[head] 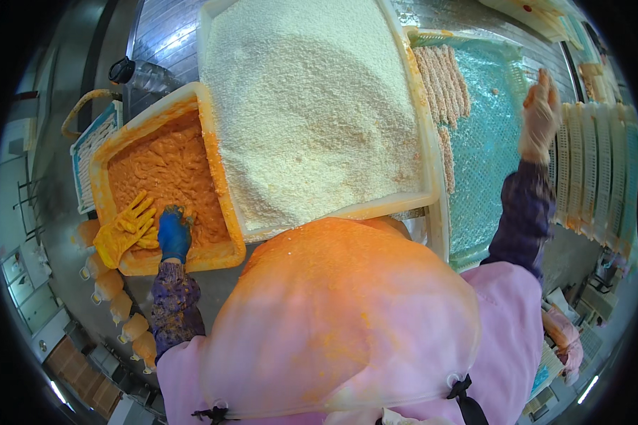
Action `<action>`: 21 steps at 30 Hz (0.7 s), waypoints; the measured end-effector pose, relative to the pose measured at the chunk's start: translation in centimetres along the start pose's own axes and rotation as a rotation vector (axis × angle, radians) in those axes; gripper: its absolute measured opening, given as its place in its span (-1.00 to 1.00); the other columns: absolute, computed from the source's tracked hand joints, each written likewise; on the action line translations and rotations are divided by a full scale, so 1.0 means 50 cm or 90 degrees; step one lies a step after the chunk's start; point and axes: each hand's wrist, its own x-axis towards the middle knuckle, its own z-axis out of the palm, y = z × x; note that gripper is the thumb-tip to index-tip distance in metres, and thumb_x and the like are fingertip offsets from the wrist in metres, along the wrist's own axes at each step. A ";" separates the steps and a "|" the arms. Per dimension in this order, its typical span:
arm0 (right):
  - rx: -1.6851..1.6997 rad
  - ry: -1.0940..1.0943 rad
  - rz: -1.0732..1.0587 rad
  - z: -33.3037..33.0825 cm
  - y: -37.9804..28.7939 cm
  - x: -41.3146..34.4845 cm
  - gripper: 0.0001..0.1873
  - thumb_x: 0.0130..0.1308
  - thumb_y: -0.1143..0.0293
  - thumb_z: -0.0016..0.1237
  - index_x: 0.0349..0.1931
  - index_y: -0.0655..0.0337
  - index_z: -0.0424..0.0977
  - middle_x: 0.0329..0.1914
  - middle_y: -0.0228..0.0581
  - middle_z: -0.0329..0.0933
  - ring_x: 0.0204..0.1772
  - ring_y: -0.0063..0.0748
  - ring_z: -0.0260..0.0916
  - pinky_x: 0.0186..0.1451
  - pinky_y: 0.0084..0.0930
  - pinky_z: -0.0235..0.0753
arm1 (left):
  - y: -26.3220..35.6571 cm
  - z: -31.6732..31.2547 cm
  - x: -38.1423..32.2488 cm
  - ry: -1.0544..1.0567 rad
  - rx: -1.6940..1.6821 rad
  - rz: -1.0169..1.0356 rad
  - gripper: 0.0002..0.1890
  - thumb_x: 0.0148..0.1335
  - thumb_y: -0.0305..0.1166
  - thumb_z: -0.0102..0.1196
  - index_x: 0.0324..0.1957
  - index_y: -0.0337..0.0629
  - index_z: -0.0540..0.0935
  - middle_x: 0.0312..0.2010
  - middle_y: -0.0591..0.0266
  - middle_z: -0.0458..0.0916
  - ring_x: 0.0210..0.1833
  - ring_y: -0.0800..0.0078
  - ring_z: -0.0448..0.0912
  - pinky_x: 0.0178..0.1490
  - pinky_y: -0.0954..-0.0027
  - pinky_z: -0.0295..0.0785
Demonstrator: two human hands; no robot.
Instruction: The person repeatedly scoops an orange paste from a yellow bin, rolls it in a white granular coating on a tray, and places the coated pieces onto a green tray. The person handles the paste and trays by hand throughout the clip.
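Observation:
My left hand (174, 236), in a blue glove, reaches into the tub (226, 186) of orange marinated meat (162, 154). Its fingertips are at the meat near the front wall; whether they grip any is hidden. A pair of yellow rubber gloves (130, 226) lies over the tub's front left corner, beside that hand. My right hand (539, 119), in a thin translucent glove, is stretched out over the right edge of a teal mesh tray (484, 143). Nothing shows in its fingers. Rows of crumb-coated strips (441, 82) lie along the tray's left side.
A large white bin (430, 175) of pale crumbs (319, 106) stands between tub and tray. Stacked trays (593, 170) stand at right. A clear bottle (149, 74) lies behind the tub. Orange-filled jugs (109, 284) line the left floor. Another person (563, 334) is at lower right.

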 end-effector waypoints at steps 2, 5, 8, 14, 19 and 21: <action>-0.193 0.010 -0.043 0.044 0.115 0.067 -0.45 0.77 -0.06 -0.14 0.39 0.21 0.54 -0.14 -0.33 0.70 -0.20 -0.49 0.48 -0.06 -0.48 0.54 | 0.004 0.002 0.004 0.027 -0.014 0.040 -0.73 0.57 -0.43 0.18 0.18 -0.35 0.70 0.15 -0.01 0.70 0.14 0.17 0.68 0.18 0.22 0.63; -0.292 -0.317 0.177 0.080 0.259 0.107 -0.32 0.73 -0.17 -0.17 0.51 0.20 0.48 0.39 0.01 0.63 0.44 -0.03 0.55 0.43 -0.21 0.52 | 0.026 -0.002 -0.011 0.003 -0.508 -0.146 -0.75 0.58 -0.44 0.16 0.18 -0.33 0.67 0.12 0.09 0.65 0.14 0.22 0.65 0.19 0.26 0.63; -0.295 -0.307 0.117 0.101 0.327 0.111 -0.21 0.70 -0.28 -0.21 0.54 0.23 0.45 0.60 0.07 0.47 0.61 0.12 0.42 0.58 -0.20 0.40 | 0.046 -0.009 -0.042 0.008 -0.675 -0.273 -0.75 0.60 -0.45 0.12 0.20 -0.30 0.64 0.12 0.14 0.62 0.14 0.25 0.62 0.19 0.24 0.63; -0.225 -0.210 0.146 0.194 0.322 0.112 -0.16 0.72 -0.32 -0.31 0.59 0.24 0.38 0.65 0.09 0.40 0.69 -0.03 0.31 0.72 -0.32 0.20 | 0.097 -0.007 -0.066 0.080 -0.497 -0.164 -0.79 0.64 -0.44 0.04 0.16 -0.23 0.66 0.07 0.24 0.61 0.04 0.41 0.61 0.07 0.32 0.60; 0.311 -0.264 0.194 0.206 0.304 0.092 -0.20 0.79 -0.18 -0.42 0.71 0.31 0.11 0.80 -0.03 0.14 0.82 -0.16 0.04 0.83 -0.35 -0.03 | 0.167 -0.043 -0.067 -0.008 -0.575 -0.195 -0.73 0.64 -0.47 0.04 0.24 -0.27 0.68 0.06 0.22 0.68 0.01 0.43 0.64 0.02 0.35 0.58; 0.274 -0.276 0.217 0.163 0.304 0.057 -0.20 0.80 -0.17 -0.44 0.72 0.32 0.06 0.81 -0.04 0.10 0.84 -0.17 0.00 0.85 -0.34 -0.06 | 0.189 -0.066 -0.075 -0.082 -0.412 -0.114 -0.70 0.67 -0.44 0.02 0.27 -0.30 0.67 0.07 0.21 0.71 0.02 0.43 0.67 0.07 0.34 0.61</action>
